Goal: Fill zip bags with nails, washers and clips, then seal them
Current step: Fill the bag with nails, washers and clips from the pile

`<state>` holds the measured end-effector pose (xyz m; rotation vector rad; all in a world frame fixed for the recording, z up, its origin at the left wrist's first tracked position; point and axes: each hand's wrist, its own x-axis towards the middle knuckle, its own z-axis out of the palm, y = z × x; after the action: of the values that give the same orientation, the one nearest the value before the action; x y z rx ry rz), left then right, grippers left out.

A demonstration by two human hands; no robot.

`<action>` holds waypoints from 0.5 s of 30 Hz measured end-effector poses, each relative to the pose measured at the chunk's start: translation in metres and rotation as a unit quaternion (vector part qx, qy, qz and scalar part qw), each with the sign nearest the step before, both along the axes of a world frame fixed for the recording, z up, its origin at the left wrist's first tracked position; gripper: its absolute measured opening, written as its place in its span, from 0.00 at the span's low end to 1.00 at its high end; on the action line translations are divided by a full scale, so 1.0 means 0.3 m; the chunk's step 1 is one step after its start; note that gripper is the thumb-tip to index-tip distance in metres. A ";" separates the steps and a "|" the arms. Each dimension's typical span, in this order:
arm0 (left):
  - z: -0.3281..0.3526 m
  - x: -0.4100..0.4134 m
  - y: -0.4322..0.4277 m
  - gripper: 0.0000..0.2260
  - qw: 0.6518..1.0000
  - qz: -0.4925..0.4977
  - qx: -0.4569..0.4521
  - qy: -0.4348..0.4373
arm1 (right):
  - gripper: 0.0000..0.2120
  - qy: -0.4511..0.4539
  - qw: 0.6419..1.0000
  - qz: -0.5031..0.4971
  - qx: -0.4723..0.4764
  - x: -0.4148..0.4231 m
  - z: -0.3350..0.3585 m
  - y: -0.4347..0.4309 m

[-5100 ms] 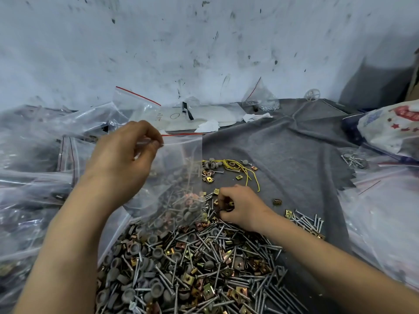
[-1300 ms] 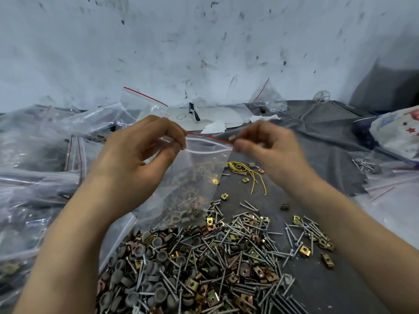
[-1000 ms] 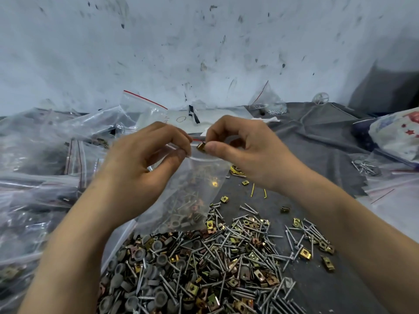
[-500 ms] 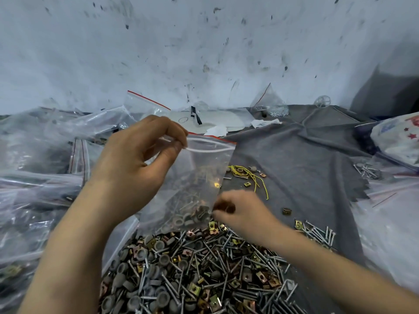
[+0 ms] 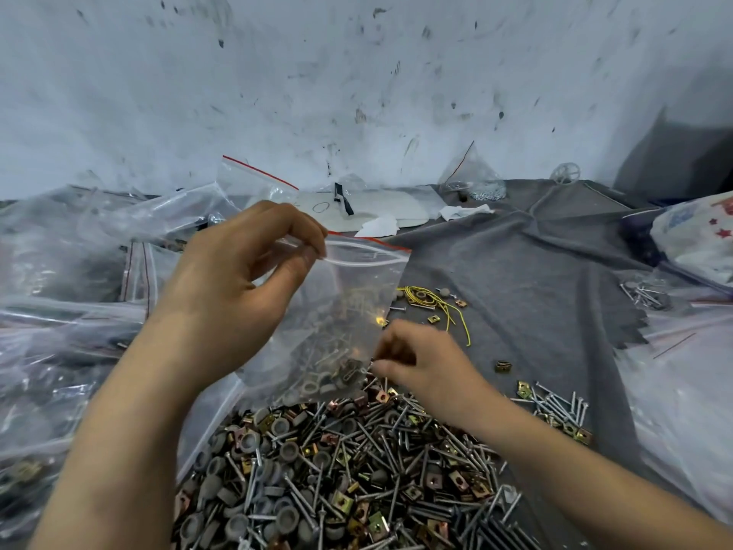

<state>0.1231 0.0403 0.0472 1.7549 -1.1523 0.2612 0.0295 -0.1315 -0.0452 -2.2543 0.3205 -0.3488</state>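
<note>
Left fingers [image 5: 303, 265] pinch zip bag [image 5: 357, 287] rim above pile [image 5: 357, 470].

Two hands show: the left hand [image 5: 238, 283] left of centre, the right hand [image 5: 420, 363] at centre. One zip bag [image 5: 357, 295] hangs between them. One large heap [image 5: 349, 470] of nails, washers and clips fills the lower middle, its pieces too many to count. Two small clusters of nails lie at right: the lower cluster [image 5: 555, 406] and the far cluster [image 5: 644, 293]. There is one lone clip [image 5: 503, 366] and one yellow wire [image 5: 436, 303]. Two upright bags stand at top: the back-left bag [image 5: 258, 184] and the back-right bag [image 5: 472, 176].
</note>
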 end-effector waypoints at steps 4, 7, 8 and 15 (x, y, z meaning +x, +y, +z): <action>0.000 -0.003 -0.002 0.04 1.000 0.005 0.005 -0.005 | 0.11 -0.157 0.979 -0.066 0.113 0.003 0.138 -0.034; -0.001 -0.005 -0.005 0.04 1.000 0.001 0.006 -0.003 | 0.12 -0.294 0.940 -0.088 0.151 -0.010 0.251 -0.029; -0.002 -0.006 -0.007 0.04 1.000 -0.003 0.007 0.000 | 0.12 -0.319 0.933 -0.080 0.149 -0.016 0.281 -0.019; -0.004 -0.009 -0.010 0.05 1.000 -0.018 0.006 0.006 | 0.08 -0.269 0.961 -0.045 0.053 -0.016 0.304 0.018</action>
<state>0.1204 0.0372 0.0460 1.7426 -1.1788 0.2228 0.0248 -0.1262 0.0462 -1.9504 0.1472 -0.9447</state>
